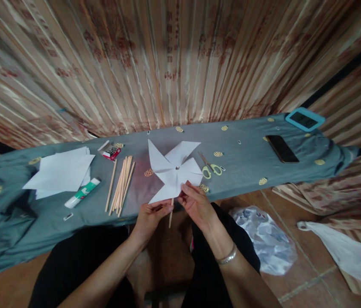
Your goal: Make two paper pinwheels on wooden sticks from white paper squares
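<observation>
A white paper pinwheel with a small metal pin at its centre is held over the front edge of the cloth-covered table. Its wooden stick shows below the paper, pointing down. My left hand pinches the stick just under the lower blade. The thumb and fingers of my right hand are closed on the lower right part of the paper. Green-handled scissors lie right beside the pinwheel. To its left, several loose wooden sticks rest on the cloth.
White paper sheets, a glue stick and an opened small box of pins lie at left. A phone and a blue-framed timer are at right. Plastic bags sit on the floor. A curtain hangs behind the table.
</observation>
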A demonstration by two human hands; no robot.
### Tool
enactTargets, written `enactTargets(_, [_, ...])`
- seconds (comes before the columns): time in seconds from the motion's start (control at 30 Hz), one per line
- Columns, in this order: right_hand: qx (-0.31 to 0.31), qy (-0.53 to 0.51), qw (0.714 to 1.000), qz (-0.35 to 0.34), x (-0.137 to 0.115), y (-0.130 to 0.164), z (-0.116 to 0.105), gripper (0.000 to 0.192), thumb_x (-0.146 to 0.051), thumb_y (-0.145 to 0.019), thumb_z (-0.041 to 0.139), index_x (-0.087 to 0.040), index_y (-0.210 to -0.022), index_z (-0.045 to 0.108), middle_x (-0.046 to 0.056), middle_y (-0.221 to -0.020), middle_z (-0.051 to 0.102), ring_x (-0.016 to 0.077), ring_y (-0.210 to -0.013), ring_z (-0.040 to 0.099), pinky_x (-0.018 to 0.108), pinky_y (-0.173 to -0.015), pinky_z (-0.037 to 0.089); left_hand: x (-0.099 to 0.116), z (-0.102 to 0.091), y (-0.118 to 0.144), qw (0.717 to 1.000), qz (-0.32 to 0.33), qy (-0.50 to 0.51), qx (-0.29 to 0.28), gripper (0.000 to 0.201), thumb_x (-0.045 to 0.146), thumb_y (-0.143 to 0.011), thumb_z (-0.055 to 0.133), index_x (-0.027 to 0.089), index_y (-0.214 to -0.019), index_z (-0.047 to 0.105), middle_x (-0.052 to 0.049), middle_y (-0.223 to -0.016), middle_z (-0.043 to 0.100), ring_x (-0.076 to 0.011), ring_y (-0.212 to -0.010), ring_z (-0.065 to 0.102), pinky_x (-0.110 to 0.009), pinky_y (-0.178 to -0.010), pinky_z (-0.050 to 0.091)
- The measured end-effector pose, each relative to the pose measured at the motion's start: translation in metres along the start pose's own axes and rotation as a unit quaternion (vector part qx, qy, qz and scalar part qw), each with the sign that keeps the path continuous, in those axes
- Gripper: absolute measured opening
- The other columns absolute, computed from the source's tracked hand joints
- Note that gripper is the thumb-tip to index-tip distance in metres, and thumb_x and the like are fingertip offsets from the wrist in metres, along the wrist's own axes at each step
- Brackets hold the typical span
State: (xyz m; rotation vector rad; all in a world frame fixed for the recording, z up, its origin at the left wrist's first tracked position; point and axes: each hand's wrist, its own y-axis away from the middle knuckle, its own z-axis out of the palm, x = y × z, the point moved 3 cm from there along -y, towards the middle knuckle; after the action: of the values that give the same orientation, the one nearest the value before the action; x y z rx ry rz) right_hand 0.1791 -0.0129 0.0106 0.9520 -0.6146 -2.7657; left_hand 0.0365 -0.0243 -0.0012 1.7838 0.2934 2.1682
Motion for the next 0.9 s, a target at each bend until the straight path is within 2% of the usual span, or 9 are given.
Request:
enactTargets(0.13, [0.006, 0.022, 0.999, -0.033, -0.008, -0.003, -0.011, 0.025, -0.029, -0.06, 0.086, -0.022, -0.08, 0.072, 0.002, -0.092, 0.075, 0.0152, -0.081, 0.068, 0.022, -0.059, 0.051, 0.007, -0.006, -0.002, 1.0, 0.008, 0.0, 0.015, 0.025, 0.03, -0.052, 0.086, 0.019, -0.073, 0.078, -0.003, -0.078, 0.076, -0.0185, -0.077, 0.068, -0.032, -0.085, 0.052])
enactTargets(0.27, [0.061, 0.086, 0.982, -0.154, -0.028, -0.004, -0.021, 0.038, -0.036, -0.061, 0.084, -0.025, -0.094, 0.069, 0.003, -0.103, 0.073, 0.0186, -0.094, 0.067, 0.03, -0.076, 0.052, 0.008, -0.013, -0.003, 1.0, 0.014, -0.008, 0.017, 0.026, 0.03, -0.049, 0.087, 0.018, -0.071, 0.078, -0.004, -0.076, 0.076, -0.0186, -0.074, 0.068, -0.031, -0.082, 0.053])
enactTargets(0.37, [0.057, 0.131, 0.963, -0.23, -0.044, 0.002, -0.018, 0.053, -0.034, -0.06, 0.085, -0.025, -0.109, 0.065, 0.004, -0.105, 0.072, 0.0189, -0.097, 0.066, 0.033, -0.089, 0.048, 0.007, -0.016, -0.002, 1.0, 0.015, -0.02, 0.005, 0.026, 0.03, -0.05, 0.087, 0.019, -0.071, 0.079, -0.004, -0.075, 0.076, -0.0183, -0.073, 0.067, -0.031, -0.079, 0.053])
enactTargets(0.43, [0.046, 0.153, 0.957, -0.243, -0.05, 0.006, -0.013, 0.057, -0.033, -0.06, 0.086, -0.024, -0.111, 0.064, 0.003, -0.098, 0.073, 0.0182, -0.092, 0.066, 0.033, -0.088, 0.048, 0.006, -0.017, 0.0, 0.999, 0.019, -0.027, -0.005, 0.025, 0.03, -0.051, 0.086, 0.019, -0.072, 0.079, -0.004, -0.077, 0.076, -0.0186, -0.073, 0.067, -0.031, -0.079, 0.053])
enactTargets(0.63, [0.043, 0.199, 0.948, -0.245, -0.051, 0.014, -0.002, 0.053, -0.033, -0.06, 0.085, -0.024, -0.109, 0.066, 0.001, -0.083, 0.072, 0.0155, -0.073, 0.064, 0.03, -0.072, 0.05, 0.011, -0.023, 0.006, 0.998, 0.047, -0.051, -0.014, 0.02, 0.03, -0.055, 0.083, 0.018, -0.072, 0.079, -0.005, -0.074, 0.076, -0.0188, -0.07, 0.067, -0.03, -0.073, 0.052])
enactTargets(0.9, [0.024, 0.211, 0.944, -0.251, -0.046, 0.02, 0.011, 0.05, -0.034, -0.061, 0.084, -0.025, -0.107, 0.067, -0.002, -0.08, 0.072, 0.0135, -0.072, 0.064, 0.027, -0.068, 0.049, 0.017, -0.032, 0.011, 0.996, 0.072, -0.047, -0.004, 0.017, 0.027, -0.057, 0.081, 0.019, -0.072, 0.078, -0.004, -0.075, 0.075, -0.0191, -0.072, 0.067, -0.03, -0.074, 0.052])
